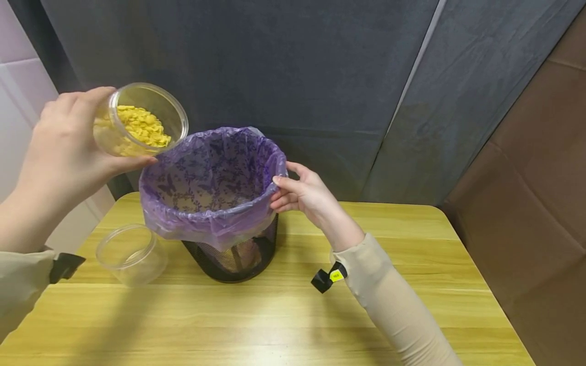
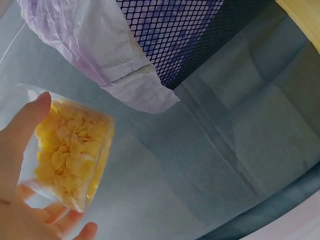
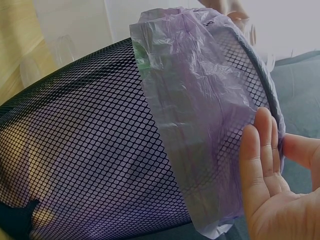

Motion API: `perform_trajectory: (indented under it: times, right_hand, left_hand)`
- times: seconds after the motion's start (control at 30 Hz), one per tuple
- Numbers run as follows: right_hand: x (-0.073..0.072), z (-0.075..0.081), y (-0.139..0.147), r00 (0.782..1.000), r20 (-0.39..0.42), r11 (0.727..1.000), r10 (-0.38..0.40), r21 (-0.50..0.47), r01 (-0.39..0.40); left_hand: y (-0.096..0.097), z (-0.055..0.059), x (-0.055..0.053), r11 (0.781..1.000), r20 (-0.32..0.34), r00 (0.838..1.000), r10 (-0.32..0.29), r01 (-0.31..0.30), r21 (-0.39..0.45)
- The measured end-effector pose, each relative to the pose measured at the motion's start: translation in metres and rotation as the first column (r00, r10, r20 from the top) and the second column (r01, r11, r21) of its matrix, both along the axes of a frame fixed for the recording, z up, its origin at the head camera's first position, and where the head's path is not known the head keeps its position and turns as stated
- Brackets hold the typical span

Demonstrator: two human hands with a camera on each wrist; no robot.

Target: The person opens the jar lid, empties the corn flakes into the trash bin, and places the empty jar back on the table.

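My left hand [image 1: 68,137] grips a clear plastic jar [image 1: 176,109] round its side, thumb underneath and fingers over the top. The jar is tipped on its side, its mouth facing right, and yellow flakes [image 1: 144,127] lie inside it. It hangs in the air at the upper left of a black mesh wastebasket [image 1: 270,239], by the rim. A purple patterned bin bag [image 1: 210,223] lines the basket and folds down over its rim. On the right, my right hand [image 1: 309,195] pinches that bagged rim between thumb and fingers, with several fingers outside, as the right wrist view [image 3: 260,150] shows.
A second clear plastic jar [image 1: 157,262], with nothing visible in it, stands left of the wastebasket on the wooden table [image 1: 389,305]. Grey fabric [image 1: 274,66] hangs behind the table. A brown panel [image 1: 540,178] rises on the right and a pale one at the left.
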State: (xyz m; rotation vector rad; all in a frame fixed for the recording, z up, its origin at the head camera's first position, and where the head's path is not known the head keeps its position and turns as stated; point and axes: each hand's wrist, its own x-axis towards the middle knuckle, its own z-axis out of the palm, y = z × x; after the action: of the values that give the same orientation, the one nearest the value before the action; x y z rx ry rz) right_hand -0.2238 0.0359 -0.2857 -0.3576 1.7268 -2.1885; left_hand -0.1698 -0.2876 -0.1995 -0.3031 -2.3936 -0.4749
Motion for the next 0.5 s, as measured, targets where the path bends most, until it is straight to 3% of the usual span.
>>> perform_trajectory:
  times: [0.5]
  right_hand:
    - [-0.0006, -0.0007, 0.0001, 1.0, -0.003, 1.0, -0.002, -0.001, 0.002]
  left_hand:
    - [0.0015, -0.0025, -0.002, 1.0, -0.029, 0.999, -0.025, 0.024, -0.005]
